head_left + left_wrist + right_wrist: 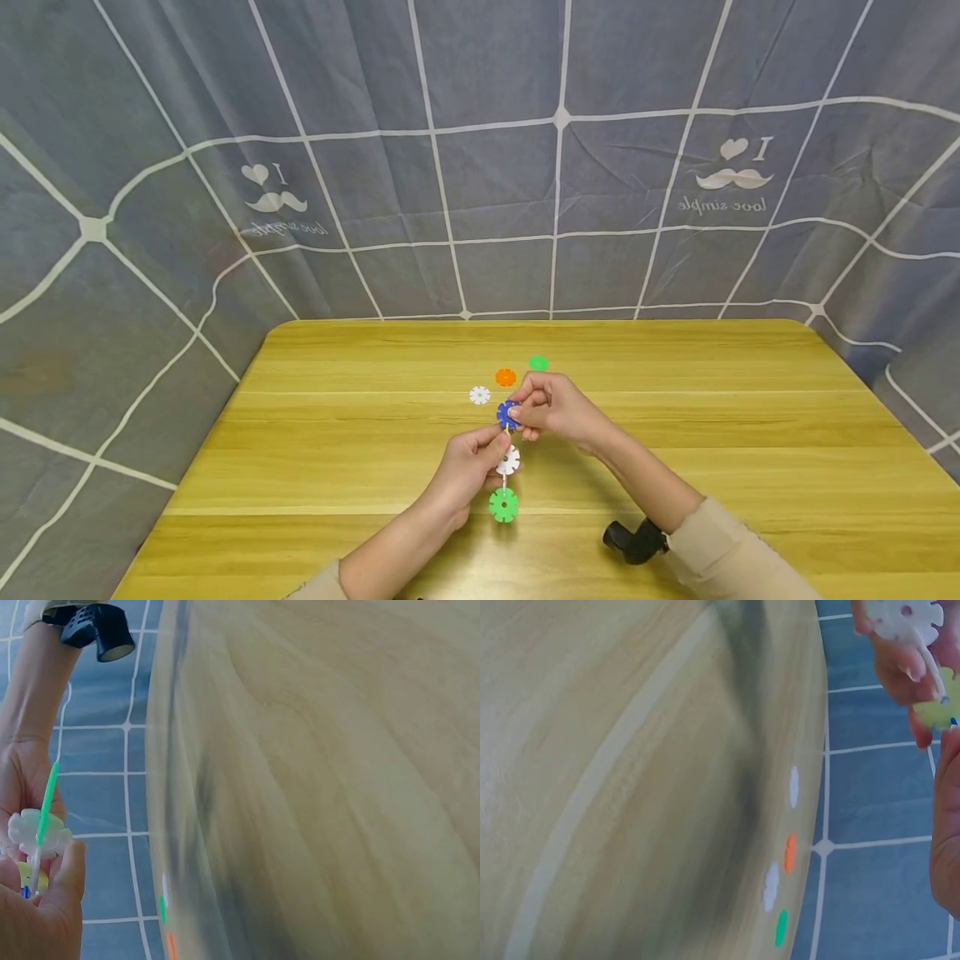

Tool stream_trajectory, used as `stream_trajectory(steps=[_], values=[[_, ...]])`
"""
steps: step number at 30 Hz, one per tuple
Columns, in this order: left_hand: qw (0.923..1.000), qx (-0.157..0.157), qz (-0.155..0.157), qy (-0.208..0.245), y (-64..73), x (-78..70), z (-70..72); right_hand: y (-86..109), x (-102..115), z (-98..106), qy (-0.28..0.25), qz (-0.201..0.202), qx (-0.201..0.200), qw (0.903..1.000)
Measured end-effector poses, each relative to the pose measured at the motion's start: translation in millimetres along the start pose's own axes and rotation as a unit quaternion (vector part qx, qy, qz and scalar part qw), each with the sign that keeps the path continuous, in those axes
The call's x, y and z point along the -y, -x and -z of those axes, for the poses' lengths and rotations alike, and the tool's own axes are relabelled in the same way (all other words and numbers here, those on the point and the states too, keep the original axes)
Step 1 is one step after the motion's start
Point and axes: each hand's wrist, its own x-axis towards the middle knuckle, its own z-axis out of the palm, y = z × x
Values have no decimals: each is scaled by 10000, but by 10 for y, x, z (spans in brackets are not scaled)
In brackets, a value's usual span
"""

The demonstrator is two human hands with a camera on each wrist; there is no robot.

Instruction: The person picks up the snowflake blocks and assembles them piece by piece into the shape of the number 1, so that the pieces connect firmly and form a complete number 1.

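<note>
Both hands hold a chain of notched plastic building discs above the wooden table. My left hand (467, 471) grips the chain by its upper middle, thumb in front, beside a white disc (512, 461). Below that hangs a green disc (504, 506), joined through a white piece seen edge-on. My right hand (562, 412) pinches a blue disc (506, 414) at the chain's top, thumb over its face. Between the hands is a yellow disc (932, 714), partly covered by fingers; the blue disc's edge meets it in the right wrist view.
On the table (337, 467) beyond the hands lie a loose white disc (479, 395), an orange disc (506, 377) and a green disc (538, 363). A black device (636, 542) sits at the right wrist. A grey curtain (495, 183) with white lines hangs behind the table.
</note>
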Motion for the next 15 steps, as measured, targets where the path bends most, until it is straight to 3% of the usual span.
stream_trajectory(steps=[15], values=[[9999,93,-42,-13,-17,-19,-2,29,42,68,-80,-77,262,9996]])
